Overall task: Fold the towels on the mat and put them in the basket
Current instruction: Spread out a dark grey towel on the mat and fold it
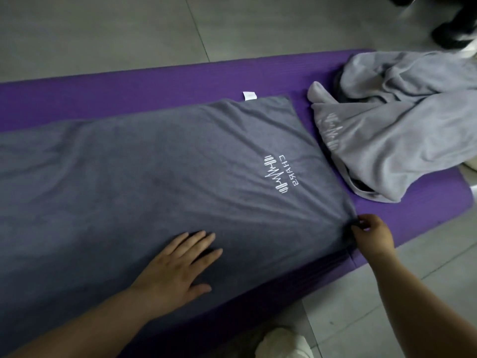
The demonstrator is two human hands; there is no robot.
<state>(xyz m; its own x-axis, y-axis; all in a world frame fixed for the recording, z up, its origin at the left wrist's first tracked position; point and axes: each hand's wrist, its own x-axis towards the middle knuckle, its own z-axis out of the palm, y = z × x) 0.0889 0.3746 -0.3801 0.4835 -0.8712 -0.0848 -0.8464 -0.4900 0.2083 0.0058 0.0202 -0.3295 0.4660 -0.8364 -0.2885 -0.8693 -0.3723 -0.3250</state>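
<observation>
Left hand [178, 264] lies flat, fingers straight, on the dark grey towel [129, 177] — right hand [371, 235], at 4 o'clock, pinches its corner.

Towel [154, 164] on mat [154, 81], left of heap [400, 130]
</observation>
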